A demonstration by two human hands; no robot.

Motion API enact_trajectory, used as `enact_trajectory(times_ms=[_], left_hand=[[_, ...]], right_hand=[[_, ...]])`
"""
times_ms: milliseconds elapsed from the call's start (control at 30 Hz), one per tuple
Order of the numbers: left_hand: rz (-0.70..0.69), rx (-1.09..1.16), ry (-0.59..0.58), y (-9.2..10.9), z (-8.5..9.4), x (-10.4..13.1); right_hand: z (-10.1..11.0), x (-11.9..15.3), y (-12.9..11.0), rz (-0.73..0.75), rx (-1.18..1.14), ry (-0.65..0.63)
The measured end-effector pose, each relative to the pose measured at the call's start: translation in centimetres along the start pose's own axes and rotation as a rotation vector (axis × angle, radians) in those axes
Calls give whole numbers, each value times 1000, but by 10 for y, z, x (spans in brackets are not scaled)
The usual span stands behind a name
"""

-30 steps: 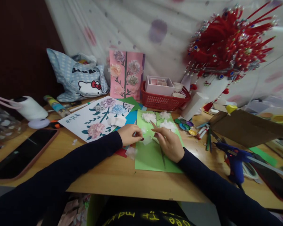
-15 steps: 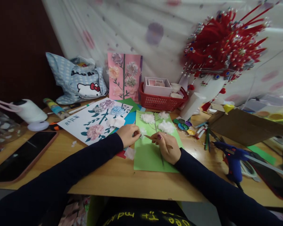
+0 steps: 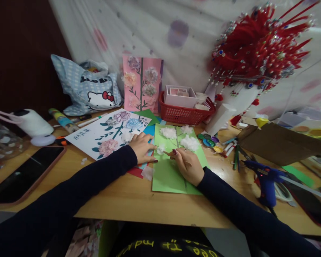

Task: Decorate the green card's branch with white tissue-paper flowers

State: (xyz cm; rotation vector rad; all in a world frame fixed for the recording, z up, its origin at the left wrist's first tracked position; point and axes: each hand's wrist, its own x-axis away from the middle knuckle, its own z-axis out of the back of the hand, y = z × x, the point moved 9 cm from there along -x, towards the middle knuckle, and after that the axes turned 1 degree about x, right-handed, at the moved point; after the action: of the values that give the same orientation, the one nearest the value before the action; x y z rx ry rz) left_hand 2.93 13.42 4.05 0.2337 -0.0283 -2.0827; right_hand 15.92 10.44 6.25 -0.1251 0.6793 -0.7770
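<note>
A sheet of light green paper lies on the table, with fluffy white paper flowers and a drawn grey stem on it. My right hand rests over the sheet, fingers closed round a thin brown pointed stick. The stick's tip is at a small white paper tuft near the sheet's left edge. Just left of that tuft, my left hand lies with its fingers apart, holding nothing visible. Beneath and behind it are white paper pieces on a white flower picture.
At the back stand a pink flower picture, a red basket and a blue checked bag. A blue glue gun is on the right, near a brown board. A phone lies at left.
My left hand has opened its pinch and drawn slightly left from the small white tuft. My right hand with the stick has shifted a little toward the tuft.
</note>
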Motion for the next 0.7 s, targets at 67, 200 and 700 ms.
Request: enact_trajectory(times_ms=[67,200,700], left_hand=[[2,-21,-9,1,-1,0],[-7,-21,-17,2,-1,0],[-8,59,-6,-2,2,-2]], right_hand=[[-2,-2,-2,9,12,-3],[-4,-6,-4,5,44,7],[20,5,11,-158,-287,178]])
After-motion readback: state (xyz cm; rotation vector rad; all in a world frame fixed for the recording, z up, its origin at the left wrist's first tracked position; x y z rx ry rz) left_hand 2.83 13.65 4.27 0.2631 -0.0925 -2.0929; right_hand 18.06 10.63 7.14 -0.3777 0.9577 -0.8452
